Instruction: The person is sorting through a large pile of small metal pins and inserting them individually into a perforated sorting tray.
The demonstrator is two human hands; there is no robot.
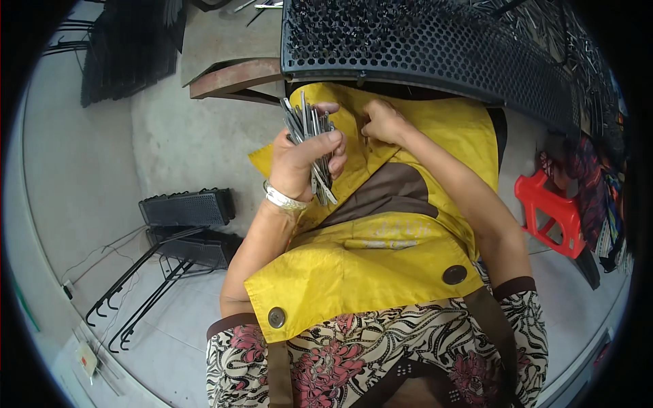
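Observation:
My left hand (299, 158) is closed round a bundle of thin grey metal strips (315, 129), most of them pointing up and away from me, with a few ends hanging below the palm. To its right, my right hand (385, 122) rests low against the yellow apron (442, 156) over my lap. Its fingers are curled together; whatever they may pinch is hidden. Just beyond both hands stands a black perforated rack (435, 58), a honeycomb of round holes with many dark pieces standing in its left part.
A rusty metal bar (235, 76) juts out left of the rack. Black perforated boxes (187, 209) and hooked black rods (126, 272) are on the left. At the right are a red plastic stool (552, 212) and patterned cloth (588, 173). More loose metal strips (537, 20) lie at the far right.

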